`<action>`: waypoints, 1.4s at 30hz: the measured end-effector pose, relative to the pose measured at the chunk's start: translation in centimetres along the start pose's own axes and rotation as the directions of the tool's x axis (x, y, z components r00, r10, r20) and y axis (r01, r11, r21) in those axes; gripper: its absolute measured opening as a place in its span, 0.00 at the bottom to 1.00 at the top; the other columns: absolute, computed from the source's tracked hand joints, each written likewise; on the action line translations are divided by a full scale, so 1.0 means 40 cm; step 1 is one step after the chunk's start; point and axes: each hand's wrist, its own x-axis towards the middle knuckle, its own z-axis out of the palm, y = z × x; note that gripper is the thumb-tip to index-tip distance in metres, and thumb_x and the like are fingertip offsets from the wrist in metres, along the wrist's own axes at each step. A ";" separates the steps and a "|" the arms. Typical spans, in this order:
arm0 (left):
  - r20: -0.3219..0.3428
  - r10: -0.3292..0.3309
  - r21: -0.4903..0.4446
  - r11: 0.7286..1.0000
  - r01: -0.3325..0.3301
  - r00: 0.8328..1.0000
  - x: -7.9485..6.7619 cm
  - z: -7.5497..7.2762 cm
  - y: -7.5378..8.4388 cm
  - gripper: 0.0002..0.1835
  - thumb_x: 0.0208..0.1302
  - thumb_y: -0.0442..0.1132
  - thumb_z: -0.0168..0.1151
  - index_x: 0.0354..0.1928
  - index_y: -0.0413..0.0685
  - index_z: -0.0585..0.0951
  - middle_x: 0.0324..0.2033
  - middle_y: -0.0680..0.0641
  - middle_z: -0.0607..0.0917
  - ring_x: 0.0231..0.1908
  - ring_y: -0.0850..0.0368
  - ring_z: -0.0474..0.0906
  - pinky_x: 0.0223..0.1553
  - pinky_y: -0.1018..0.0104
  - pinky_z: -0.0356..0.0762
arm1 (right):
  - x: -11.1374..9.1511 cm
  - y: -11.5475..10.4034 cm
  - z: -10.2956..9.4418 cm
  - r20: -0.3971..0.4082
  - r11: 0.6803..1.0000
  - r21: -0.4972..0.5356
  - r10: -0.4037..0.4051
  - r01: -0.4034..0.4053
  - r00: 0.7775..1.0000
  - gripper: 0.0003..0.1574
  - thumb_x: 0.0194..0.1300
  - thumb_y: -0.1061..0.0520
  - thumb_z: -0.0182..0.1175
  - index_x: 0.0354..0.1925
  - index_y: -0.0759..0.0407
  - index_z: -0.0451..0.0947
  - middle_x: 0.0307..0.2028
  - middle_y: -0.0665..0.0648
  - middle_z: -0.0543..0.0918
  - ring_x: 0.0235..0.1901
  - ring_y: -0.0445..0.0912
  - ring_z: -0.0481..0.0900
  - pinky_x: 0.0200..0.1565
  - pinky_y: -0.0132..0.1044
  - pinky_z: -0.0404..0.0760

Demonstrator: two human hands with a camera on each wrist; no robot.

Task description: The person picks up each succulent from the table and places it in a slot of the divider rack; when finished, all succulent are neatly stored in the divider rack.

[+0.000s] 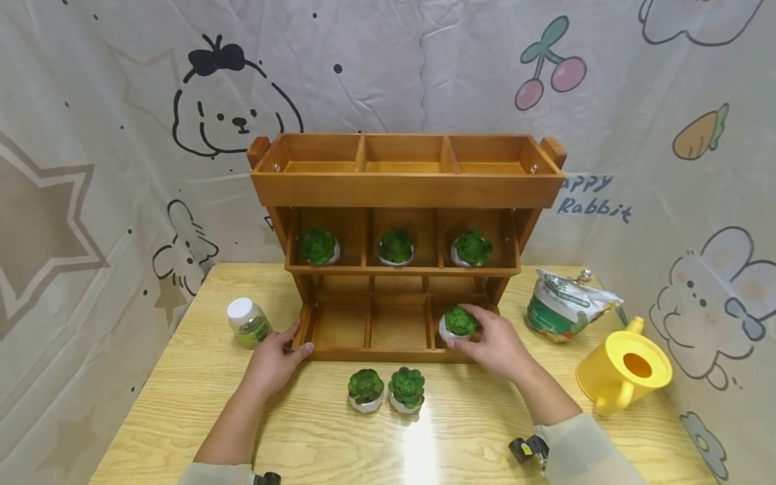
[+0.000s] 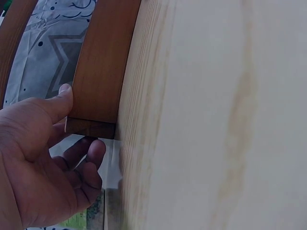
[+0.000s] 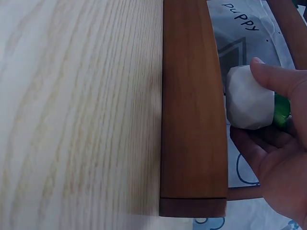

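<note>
Our pale sleeves (image 1: 591,451) come in over the tabletop (image 1: 327,444), nearest us. With the left hand (image 1: 271,360) we grip the front left corner of the shelf (image 1: 406,191), at its bottom tier. Our right hand (image 1: 496,342) pinches a potted plant (image 1: 459,322) between thumb and fingers at that tier's right compartment; whether the pot touches the floor there, we cannot tell. Two more plants (image 1: 407,389) stand side by side before the shelf; three others (image 1: 396,246) fill the middle tier, one per compartment.
</note>
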 end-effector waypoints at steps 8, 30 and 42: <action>-0.001 0.000 0.008 1.000 0.000 1.000 -0.003 0.002 -0.002 0.40 0.73 0.54 0.65 0.79 0.47 0.64 0.52 0.37 0.81 0.44 0.49 0.77 0.47 0.47 0.78 | 0.024 0.022 0.014 -0.011 0.998 -0.013 0.055 -0.055 0.998 0.46 0.60 0.45 0.76 0.69 0.63 0.73 0.56 0.64 0.83 0.53 0.56 0.82 0.53 0.54 0.81; -0.013 0.009 0.012 1.000 -0.009 1.000 0.000 0.001 0.000 0.40 0.72 0.55 0.66 0.78 0.46 0.65 0.49 0.38 0.81 0.42 0.51 0.76 0.44 0.50 0.77 | 0.064 0.060 0.039 0.009 0.995 -0.090 0.040 -0.039 0.999 0.43 0.58 0.49 0.77 0.66 0.65 0.75 0.53 0.66 0.84 0.54 0.60 0.82 0.56 0.57 0.79; -0.008 0.002 0.009 1.000 -0.002 1.000 0.001 0.001 0.001 0.40 0.72 0.55 0.66 0.78 0.47 0.65 0.50 0.38 0.81 0.41 0.51 0.76 0.44 0.50 0.77 | 0.065 0.061 0.044 0.051 0.992 -0.128 0.018 -0.011 0.999 0.41 0.58 0.51 0.77 0.65 0.65 0.74 0.52 0.66 0.85 0.53 0.60 0.82 0.55 0.57 0.79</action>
